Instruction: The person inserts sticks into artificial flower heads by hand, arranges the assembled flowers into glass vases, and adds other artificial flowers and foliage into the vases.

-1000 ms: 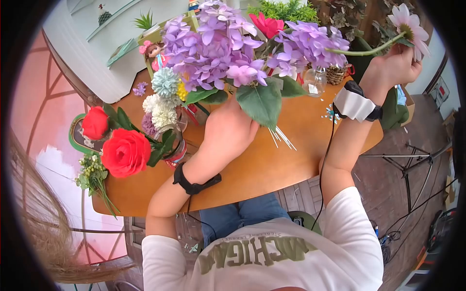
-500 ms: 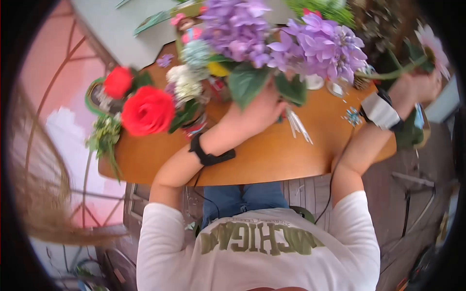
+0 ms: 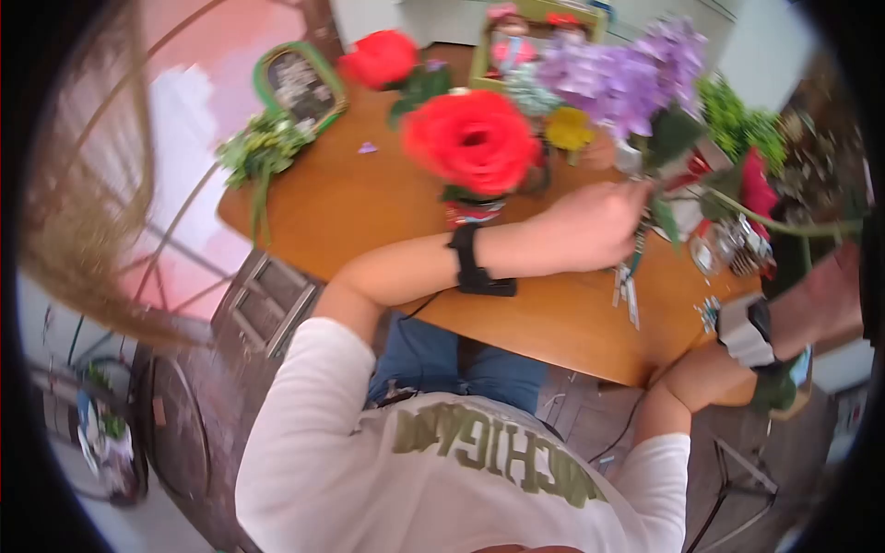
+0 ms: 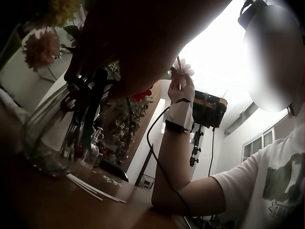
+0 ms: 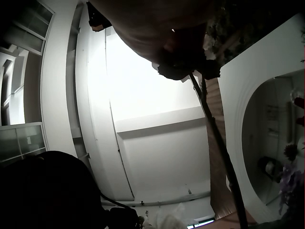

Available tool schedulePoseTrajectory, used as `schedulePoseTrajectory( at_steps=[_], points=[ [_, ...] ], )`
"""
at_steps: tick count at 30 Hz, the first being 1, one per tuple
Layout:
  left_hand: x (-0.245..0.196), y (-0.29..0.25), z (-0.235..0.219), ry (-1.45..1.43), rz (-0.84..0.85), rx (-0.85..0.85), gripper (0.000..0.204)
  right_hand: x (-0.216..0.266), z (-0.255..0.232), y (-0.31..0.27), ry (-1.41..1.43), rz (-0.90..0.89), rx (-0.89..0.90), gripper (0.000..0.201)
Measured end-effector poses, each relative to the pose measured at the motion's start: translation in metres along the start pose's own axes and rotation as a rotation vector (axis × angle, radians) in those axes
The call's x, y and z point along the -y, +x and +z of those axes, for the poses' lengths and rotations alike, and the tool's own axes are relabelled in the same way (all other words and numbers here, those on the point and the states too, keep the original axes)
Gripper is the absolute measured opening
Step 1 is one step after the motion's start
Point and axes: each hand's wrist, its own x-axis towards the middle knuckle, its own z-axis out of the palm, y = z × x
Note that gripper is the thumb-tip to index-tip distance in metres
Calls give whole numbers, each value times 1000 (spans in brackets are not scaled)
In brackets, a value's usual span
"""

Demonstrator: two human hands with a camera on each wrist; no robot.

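Observation:
In the head view my left hand (image 3: 599, 226) has its fingers curled round the stems below a bunch of purple hydrangeas (image 3: 636, 78) and green leaves. From the left wrist view, a clear glass vase (image 4: 45, 143) stands just below that hand, overlapped by dark stems. My right hand (image 4: 182, 88) is raised and pinches a pale pink daisy-like flower (image 4: 183, 69) near its head. The flower's long green stem (image 3: 784, 221) points back toward the hydrangeas in the head view, where the right hand is cut off at the edge. The right wrist view shows the stem (image 5: 219, 138) in dark outline.
Red roses (image 3: 472, 138) stand left of the bunch, near a yellow flower (image 3: 569, 129). A green-framed board (image 3: 300, 83) and a sprig (image 3: 263, 152) lie at the table's left end. White sticks (image 4: 90, 186) lie on the wooden table (image 3: 544, 309). Boxed dolls (image 3: 510, 46) stand behind.
The head view has swung left, so the table things sit farther right. My right hand has gone partly out of the frame with the pale flower. The left hand keeps its grip on the stems.

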Motion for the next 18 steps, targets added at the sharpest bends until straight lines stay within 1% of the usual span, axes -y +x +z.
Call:
schedulePoseTrajectory(
  at_steps=[1,2,3,4,5,6,8,10,12,13,15,17,18],
  points=[
    [2,1,3,-52,-15,-20,41,-4,-38,19,-52,-33,29,16],
    [1,2,3,2,-15,-11,34,-4,-70,36,-110,-66,55,16],
    [2,3,6,2,-34,-8,32,13,-103,45,-168,-100,77,16],
    [-1,1,6,-44,-62,-9,34,10,-62,22,-257,-210,8,22],
    [-4,1,4,-11,-108,46,34,9,-53,17,-259,-272,12,25],
    [-8,1,2,-38,-76,77,34,9,-52,15,-305,-269,-36,21],
    [-12,-1,-1,-35,-102,65,37,10,-73,22,-258,-384,10,13],
    [-17,6,0,-39,-110,89,40,22,-52,18,-352,-380,-26,11],
    [-14,0,-1,-35,-134,101,44,30,-37,2,-325,-333,106,31],
    [-13,0,0,-37,-149,115,47,25,-42,4,-331,-329,107,31],
    [-13,1,-1,-38,-171,127,50,4,-64,21,-559,-459,41,31],
    [-16,0,-4,15,-117,138,54,-22,-89,38,-782,-580,-24,31],
    [-18,-1,-6,14,-128,138,54,-31,-94,42,-892,-639,-55,32]
  ],
)
